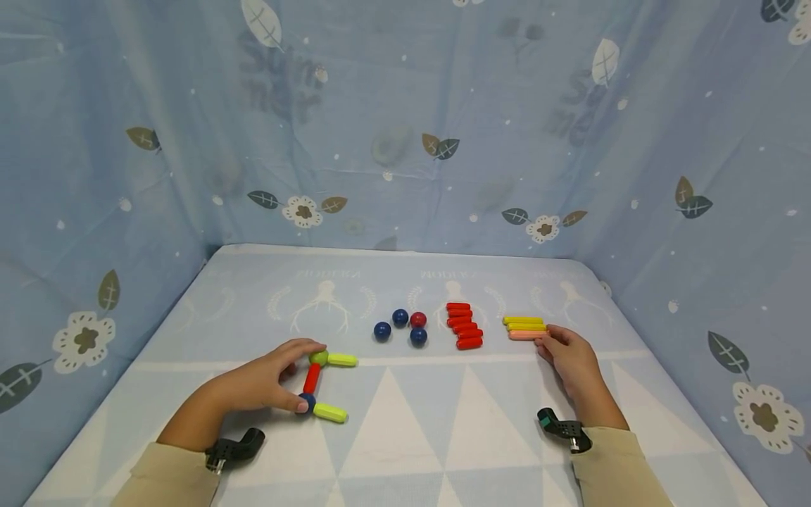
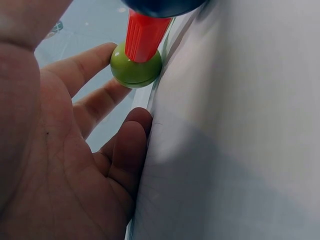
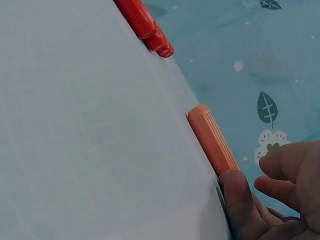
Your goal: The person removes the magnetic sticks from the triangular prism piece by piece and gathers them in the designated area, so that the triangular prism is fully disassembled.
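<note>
My left hand (image 1: 272,377) spans a frame of toy rods and balls, holding it between thumb and fingers. The thumb is at its dark blue ball (image 1: 307,402), and fingers touch its green ball (image 2: 136,67). A red rod (image 1: 312,379) joins these balls. From each ball a yellow-green rod (image 1: 331,412) points right. At the right, my right hand (image 1: 572,358) pinches the right end of an orange rod (image 1: 524,335), thumb on the near side in the right wrist view. That rod lies just in front of yellow rods (image 1: 523,323).
Three dark blue balls (image 1: 382,332) and a red ball (image 1: 418,320) sit in a cluster mid-table. Several red rods (image 1: 465,327) lie in a column right of them. A patterned blue curtain (image 1: 405,141) surrounds the table (image 1: 393,458) at the back and sides.
</note>
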Available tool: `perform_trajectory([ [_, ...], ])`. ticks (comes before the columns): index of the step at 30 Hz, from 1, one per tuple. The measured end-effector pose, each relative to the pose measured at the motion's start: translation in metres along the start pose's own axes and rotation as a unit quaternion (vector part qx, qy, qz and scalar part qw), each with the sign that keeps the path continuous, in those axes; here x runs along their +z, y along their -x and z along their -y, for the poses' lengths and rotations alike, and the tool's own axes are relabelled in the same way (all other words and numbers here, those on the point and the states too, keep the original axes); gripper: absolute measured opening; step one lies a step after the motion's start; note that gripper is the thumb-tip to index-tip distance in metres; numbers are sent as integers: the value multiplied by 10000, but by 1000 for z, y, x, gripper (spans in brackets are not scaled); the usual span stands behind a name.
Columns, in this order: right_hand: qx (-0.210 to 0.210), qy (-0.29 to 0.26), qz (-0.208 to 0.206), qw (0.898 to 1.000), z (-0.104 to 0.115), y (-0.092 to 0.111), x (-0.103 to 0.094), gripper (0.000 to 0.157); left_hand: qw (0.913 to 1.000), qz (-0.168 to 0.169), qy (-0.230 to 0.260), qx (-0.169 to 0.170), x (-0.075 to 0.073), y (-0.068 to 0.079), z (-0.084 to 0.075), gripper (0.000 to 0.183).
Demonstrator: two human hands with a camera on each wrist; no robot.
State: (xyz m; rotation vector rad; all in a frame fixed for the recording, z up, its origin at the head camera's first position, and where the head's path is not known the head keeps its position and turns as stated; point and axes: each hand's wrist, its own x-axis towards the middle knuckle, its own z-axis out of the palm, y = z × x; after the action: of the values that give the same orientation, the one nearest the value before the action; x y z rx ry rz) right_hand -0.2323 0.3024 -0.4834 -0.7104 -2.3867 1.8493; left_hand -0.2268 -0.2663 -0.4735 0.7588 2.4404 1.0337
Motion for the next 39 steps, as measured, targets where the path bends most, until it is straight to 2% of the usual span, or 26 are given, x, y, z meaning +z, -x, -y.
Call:
perform_trajectory([
  [5, -33, 14, -424, 9991, 7, 8, 4, 53, 9999, -12, -14, -133, 1, 0, 0, 100],
  [8, -127, 138, -482, 9987, 14, 16, 11, 47, 9998, -53, -7, -204, 1, 0, 0, 100],
  [13, -772, 488, -104, 9958, 28, 31, 33, 40, 9997, -94, 56, -211, 2, -1, 2, 99],
  [16, -1229, 722, 247, 9895, 38, 45, 51, 36, 9998, -102, 46, -185, 3, -1, 2, 98],
  [19, -1459, 1082, 709, 9808, 45, 61, 72, 30, 9996, -135, 34, -227, 3, -1, 2, 98],
  [21, -1594, 1387, 1081, 9714, 49, 70, 88, 27, 9995, -162, 13, -270, 3, -2, 1, 98],
  [23, -1802, 1664, 1503, 9577, 51, 80, 103, 24, 9993, -186, -29, -309, 2, -2, 1, 99],
  [28, -2467, 2117, 2458, 9132, 55, 97, 143, 20, 9992, -208, -87, -330, 1, 0, 1, 98],
  [31, -2691, 2368, 2823, 8898, 58, 106, 162, 20, 9993, -212, -38, -322, 1, 2, 0, 98],
  [35, -2720, 2692, 3155, 8684, 63, 117, 183, 19, 9992, -226, -16, -327, 3, 1, -1, 98],
  [39, -2704, 2870, 3439, 8522, 65, 126, 203, 18, 9992, -244, -41, -308, 3, -2, -1, 98],
])
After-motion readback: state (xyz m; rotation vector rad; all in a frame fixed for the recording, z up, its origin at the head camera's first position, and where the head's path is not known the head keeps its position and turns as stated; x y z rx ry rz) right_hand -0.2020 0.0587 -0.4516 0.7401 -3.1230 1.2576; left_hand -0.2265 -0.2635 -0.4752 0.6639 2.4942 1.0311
